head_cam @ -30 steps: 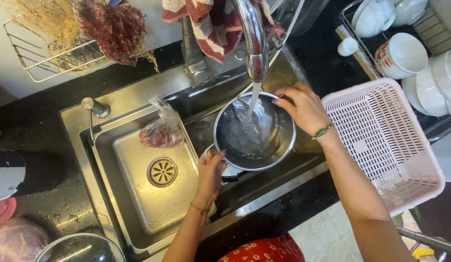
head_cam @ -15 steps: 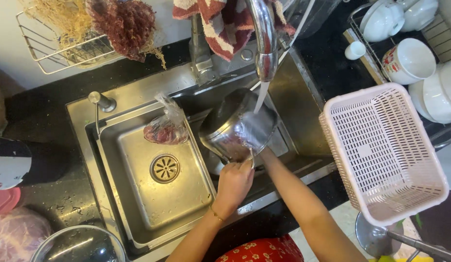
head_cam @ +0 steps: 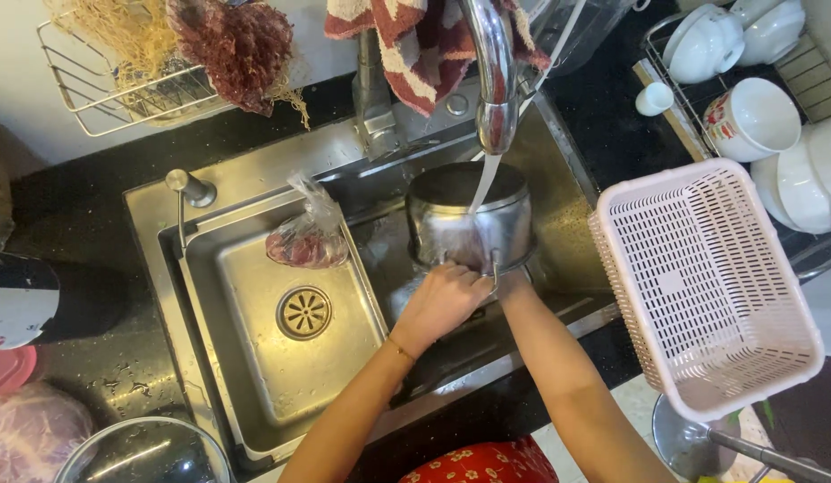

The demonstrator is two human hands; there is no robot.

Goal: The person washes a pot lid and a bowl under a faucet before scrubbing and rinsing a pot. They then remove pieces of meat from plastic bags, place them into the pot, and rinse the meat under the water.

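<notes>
The steel pot (head_cam: pixel 469 219) sits tipped on its side in the sink (head_cam: pixel 254 376), just past both hands, with its dark opening turned away from the person. Water (head_cam: pixel 483 183) falls from the tap (head_cam: pixel 496 80) onto the pot's side, right above the hands.

The sink is the biggest thing here. Its flat part with the round drain (head_cam: pixel 304 312) lies to the left of the left hand. The pink plastic basket (head_cam: pixel 706 286) comes next in size. It rests to the right of the right arm, well apart from the pot. The black counter (head_cam: pixel 75 224) runs far off to the left of both hands.

Past the pot, farther from the hands, a red and white cloth (head_cam: pixel 415 45) hangs by the tap. A wire rack (head_cam: pixel 102 107) with dried stuff stands far up and left. White bowls (head_cam: pixel 755 116) sit far up and right, beyond the basket.

A clear bag (head_cam: pixel 308 237) with something red inside lies in the sink, near the left hand and to its left.

The left hand (head_cam: pixel 442 300) presses on the near side of the pot, fingers curled on it. The right hand (head_cam: pixel 509 277) is mostly hidden beside it against the pot, so I cannot tell how its fingers sit. The two hands are close together.
</notes>
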